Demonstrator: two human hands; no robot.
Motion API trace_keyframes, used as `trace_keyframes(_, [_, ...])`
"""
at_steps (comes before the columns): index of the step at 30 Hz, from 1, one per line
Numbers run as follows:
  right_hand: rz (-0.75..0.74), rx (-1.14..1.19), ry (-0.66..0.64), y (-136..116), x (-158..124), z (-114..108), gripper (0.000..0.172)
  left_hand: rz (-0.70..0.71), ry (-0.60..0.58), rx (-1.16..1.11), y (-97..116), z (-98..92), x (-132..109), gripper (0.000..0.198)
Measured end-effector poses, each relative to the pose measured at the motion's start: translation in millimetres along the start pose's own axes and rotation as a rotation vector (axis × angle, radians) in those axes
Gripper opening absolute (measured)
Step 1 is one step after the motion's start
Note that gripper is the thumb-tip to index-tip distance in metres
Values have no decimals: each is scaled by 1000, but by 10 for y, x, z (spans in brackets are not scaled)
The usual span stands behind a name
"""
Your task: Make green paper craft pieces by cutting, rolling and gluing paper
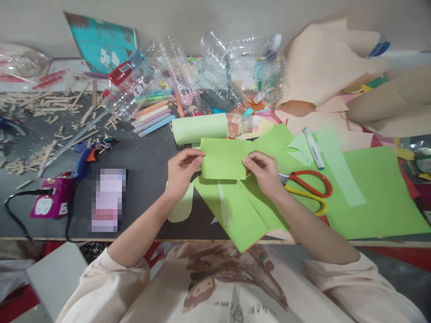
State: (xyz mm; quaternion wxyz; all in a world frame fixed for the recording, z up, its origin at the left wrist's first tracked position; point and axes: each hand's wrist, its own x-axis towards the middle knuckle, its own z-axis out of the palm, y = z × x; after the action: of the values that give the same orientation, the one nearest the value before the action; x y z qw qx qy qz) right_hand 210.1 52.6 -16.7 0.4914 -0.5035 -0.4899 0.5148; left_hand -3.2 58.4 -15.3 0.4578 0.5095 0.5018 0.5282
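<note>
A small rectangle of light green paper (224,158) is held up over the dark table between both hands. My left hand (182,170) pinches its left edge, and my right hand (264,170) pinches its right edge. Under the hands lie larger green paper sheets (235,211). Just beyond the held piece lies a plastic bottle wrapped in pale green paper (202,128). Red and yellow scissors (310,188) rest on the green paper right of my right hand, and a glue stick (313,148) lies behind them.
Clear plastic bottles (215,76) and coloured chalk sticks (153,117) crowd the back. Wooden sticks (43,107) litter the far left, near a blue glue gun (84,157) and a purple box (52,197). Beige paper (323,63) is piled at the right. The table's front edge (67,239) runs near me.
</note>
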Motion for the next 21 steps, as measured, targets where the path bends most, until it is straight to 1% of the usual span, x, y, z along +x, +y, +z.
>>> trace_keyframes(6, [5, -3, -9, 14, -4, -11, 42, -13, 14, 14, 18, 19, 3, 7])
trace_keyframes(13, [10, 4, -15, 17, 6, -8, 41, 59, 24, 70, 10, 26, 16, 4])
trace_keyframes(21, [10, 1, -23, -5, 15, -17, 39, 94, -34, 47, -13, 3, 21, 8])
